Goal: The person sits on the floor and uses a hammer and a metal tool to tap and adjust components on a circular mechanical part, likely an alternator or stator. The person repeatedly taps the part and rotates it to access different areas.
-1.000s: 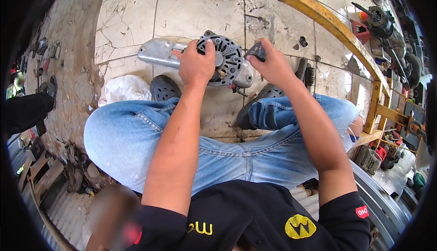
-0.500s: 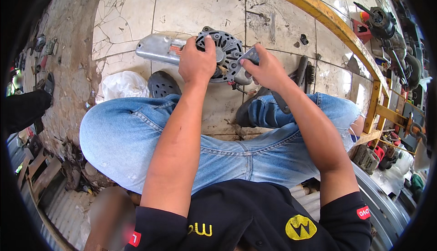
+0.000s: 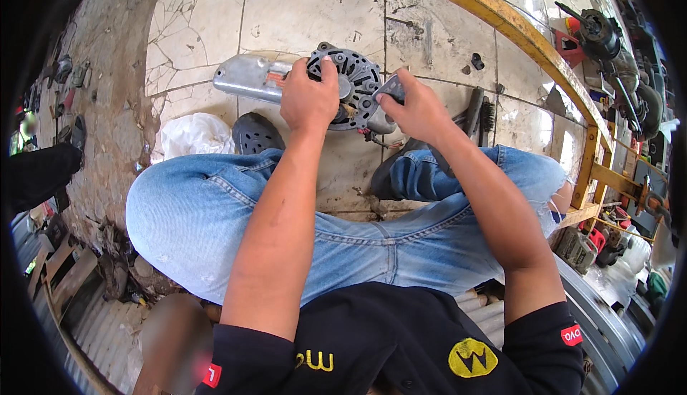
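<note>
A round grey slotted metal housing, like an alternator end (image 3: pixel 354 73), sits with a long silver metal piece (image 3: pixel 240 80) on the tiled floor between my feet. My left hand (image 3: pixel 309 98) is wrapped over the housing's left side. My right hand (image 3: pixel 418 112) pinches a small dark grey flat piece (image 3: pixel 393 89) at the housing's right rim; whether they touch is hard to tell. Short wires with a red part (image 3: pixel 366 136) show below the housing. A black bristle brush (image 3: pixel 486 119) and a dark tool (image 3: pixel 472 105) lie beyond my right hand.
A white plastic bag (image 3: pixel 189 137) lies by my left foot. A yellow metal frame (image 3: pixel 501 12) arches along the right, with machine parts (image 3: pixel 600 33) and a red stand (image 3: pixel 569 48) beside it. Another person's dark-clothed leg (image 3: pixel 43 173) is at the far left.
My right hand has moved slightly down and left, bringing the grey piece to the housing's rim. The housing and my left hand have shifted a little away from my body.
</note>
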